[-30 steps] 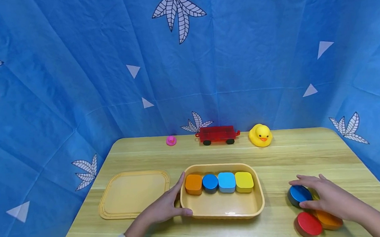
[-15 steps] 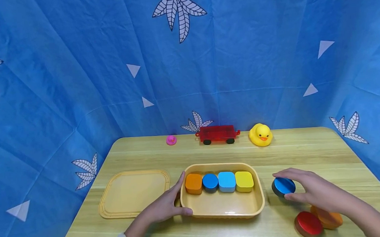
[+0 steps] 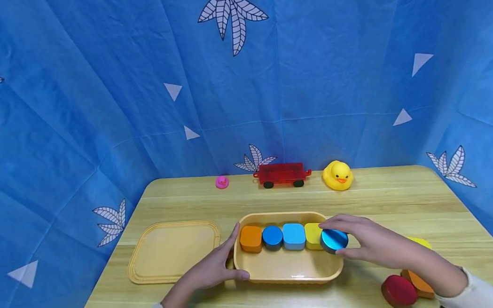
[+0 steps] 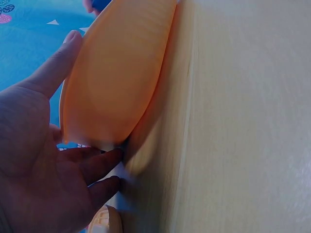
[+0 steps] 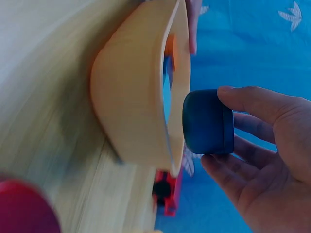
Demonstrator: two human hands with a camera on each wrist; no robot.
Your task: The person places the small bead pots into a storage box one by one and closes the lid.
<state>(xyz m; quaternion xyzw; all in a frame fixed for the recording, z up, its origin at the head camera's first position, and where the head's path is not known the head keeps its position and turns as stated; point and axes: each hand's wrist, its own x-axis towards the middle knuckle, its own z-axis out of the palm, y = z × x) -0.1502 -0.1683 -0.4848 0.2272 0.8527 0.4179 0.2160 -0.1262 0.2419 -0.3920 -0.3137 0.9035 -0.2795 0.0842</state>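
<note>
A tan bin [image 3: 296, 269] stands at the middle of the table, with an orange piece [image 3: 251, 239], a blue round piece [image 3: 272, 236], a light-blue piece [image 3: 294, 236] and a partly covered yellow piece [image 3: 312, 236] lined along its far wall. My left hand [image 3: 214, 265] holds its left end, thumb toward the near side. At the opposite end, my right hand [image 3: 372, 239] pinches a short round blue container [image 3: 334, 240] between thumb and fingers. This container [image 5: 208, 122] is raised beside the bin's rim, with a seam near its top.
A tan lid [image 3: 174, 252] lies left of the bin. Red [image 3: 399, 291], orange [image 3: 418, 282] and yellow [image 3: 419, 242] pieces sit at the right, partly behind the forearm. Along the back stand a pink duck [image 3: 222, 182], red wagon [image 3: 282, 174] and yellow duck [image 3: 338, 175].
My right hand has picked up the round blue container from the group at the right and carried it left to the bin's right end. The left hand stays put.
</note>
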